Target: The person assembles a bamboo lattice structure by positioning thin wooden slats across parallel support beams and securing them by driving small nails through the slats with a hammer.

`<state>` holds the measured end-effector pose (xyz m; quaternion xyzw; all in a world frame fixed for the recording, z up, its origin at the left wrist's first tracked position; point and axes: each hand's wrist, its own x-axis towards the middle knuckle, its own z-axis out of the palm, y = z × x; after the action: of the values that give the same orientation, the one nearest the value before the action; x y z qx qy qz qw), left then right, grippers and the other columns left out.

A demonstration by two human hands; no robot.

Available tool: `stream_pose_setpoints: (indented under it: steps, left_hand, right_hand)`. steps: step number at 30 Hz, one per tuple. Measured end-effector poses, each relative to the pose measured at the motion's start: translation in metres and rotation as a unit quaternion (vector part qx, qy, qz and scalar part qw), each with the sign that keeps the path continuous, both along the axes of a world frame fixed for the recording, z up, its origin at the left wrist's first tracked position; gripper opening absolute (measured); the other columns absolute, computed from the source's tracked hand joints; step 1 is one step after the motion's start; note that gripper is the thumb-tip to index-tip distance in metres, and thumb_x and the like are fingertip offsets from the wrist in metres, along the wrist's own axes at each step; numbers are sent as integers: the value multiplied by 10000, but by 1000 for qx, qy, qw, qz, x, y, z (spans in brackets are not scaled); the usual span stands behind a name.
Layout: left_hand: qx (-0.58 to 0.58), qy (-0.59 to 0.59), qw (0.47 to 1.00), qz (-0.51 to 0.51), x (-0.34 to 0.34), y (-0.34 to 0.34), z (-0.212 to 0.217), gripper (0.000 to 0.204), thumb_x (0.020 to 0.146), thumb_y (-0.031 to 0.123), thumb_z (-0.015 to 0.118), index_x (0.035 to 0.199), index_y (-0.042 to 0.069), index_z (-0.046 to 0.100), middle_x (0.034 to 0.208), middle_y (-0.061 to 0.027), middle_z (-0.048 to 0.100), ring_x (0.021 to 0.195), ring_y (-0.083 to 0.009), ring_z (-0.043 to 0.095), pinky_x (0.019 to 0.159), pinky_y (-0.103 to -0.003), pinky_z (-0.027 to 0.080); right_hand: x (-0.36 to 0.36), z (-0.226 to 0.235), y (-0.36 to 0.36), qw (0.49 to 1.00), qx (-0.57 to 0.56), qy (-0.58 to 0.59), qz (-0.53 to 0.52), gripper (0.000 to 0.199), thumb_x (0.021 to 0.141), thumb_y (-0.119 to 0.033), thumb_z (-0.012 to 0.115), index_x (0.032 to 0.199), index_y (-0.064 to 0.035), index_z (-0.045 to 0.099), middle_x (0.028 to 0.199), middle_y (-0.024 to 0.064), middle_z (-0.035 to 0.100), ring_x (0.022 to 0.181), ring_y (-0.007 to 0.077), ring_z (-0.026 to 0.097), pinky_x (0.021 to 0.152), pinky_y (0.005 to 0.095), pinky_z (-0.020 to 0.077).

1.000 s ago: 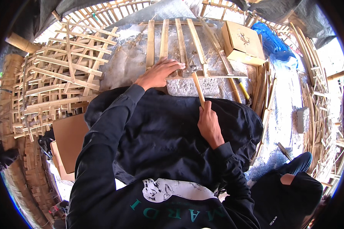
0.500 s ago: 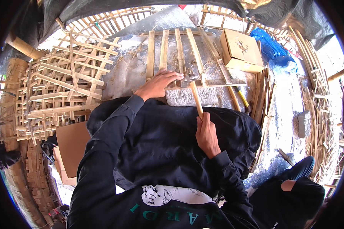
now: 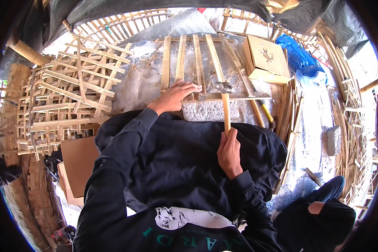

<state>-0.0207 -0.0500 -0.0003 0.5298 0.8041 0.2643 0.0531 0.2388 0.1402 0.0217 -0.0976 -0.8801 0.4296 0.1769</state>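
My right hand (image 3: 229, 154) is closed around the light wooden handle of a hammer (image 3: 227, 110). The hammer's metal head lies over the lower end of one upright slat of a bamboo frame (image 3: 214, 59). Along the near side of this frame runs a crosspiece (image 3: 243, 98), with a pale, rough block (image 3: 210, 110) under it. My left hand (image 3: 175, 96) holds the left part of the crosspiece, fingers reaching right to the foot of a middle slat. Its thumb and anything small beneath the fingertips are hidden.
Bamboo lattices (image 3: 77, 84) are stacked on the left, above an open cardboard box (image 3: 77, 164). A closed carton (image 3: 266, 61) and blue plastic (image 3: 300, 59) stand at the far right. Another person (image 3: 319, 222) sits at the lower right. A yellow-and-black tool (image 3: 266, 112) lies beside the block.
The hammer head has shifted right, away from my left fingertips, and its handle now stands more upright. My right hand has moved slightly right and nearer; my left hand stays almost in place.
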Motion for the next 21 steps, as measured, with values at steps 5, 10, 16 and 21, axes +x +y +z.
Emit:
stream_pose_setpoints:
  steps: [5, 10, 16, 21]
  left_hand:
    - [10, -6, 1000, -7, -4, -3, -3, 830, 720, -200, 601, 1477, 140, 593, 1543, -61, 596, 1451, -305, 515, 1301, -479, 272]
    - [-3, 5, 1000, -6, -3, -3, -4, 825, 739, -181, 602, 1494, 149, 581, 1558, -56, 588, 1455, -291, 514, 1306, -480, 268]
    - [-9, 17, 1000, -11, -3, -2, -4, 786, 768, -155, 622, 1497, 136, 583, 1564, -58, 586, 1453, -289, 517, 1302, -484, 269]
    - [-10, -4, 1000, -9, -4, -3, -4, 771, 771, -151, 635, 1485, 135, 593, 1546, -55, 598, 1448, -287, 519, 1299, -492, 270]
  right_hand:
    - [-6, -10, 0, 992, 37, -112, 49, 175, 1091, -73, 578, 1172, 12, 448, 832, 324, 655, 781, 551, 664, 624, 623, 505]
    - [-3, 0, -1, 1000, -3, -11, 17, 154, 1093, -60, 574, 1169, 1, 454, 853, 334, 643, 799, 559, 652, 615, 595, 479]
    - [-7, -11, -1, 992, 59, -100, 44, 173, 1091, -73, 587, 1116, 2, 433, 820, 332, 636, 764, 560, 644, 610, 605, 487]
    - [-4, -2, -2, 999, 7, -20, 34, 177, 1093, -72, 583, 1152, 11, 439, 833, 333, 637, 784, 564, 642, 610, 610, 480]
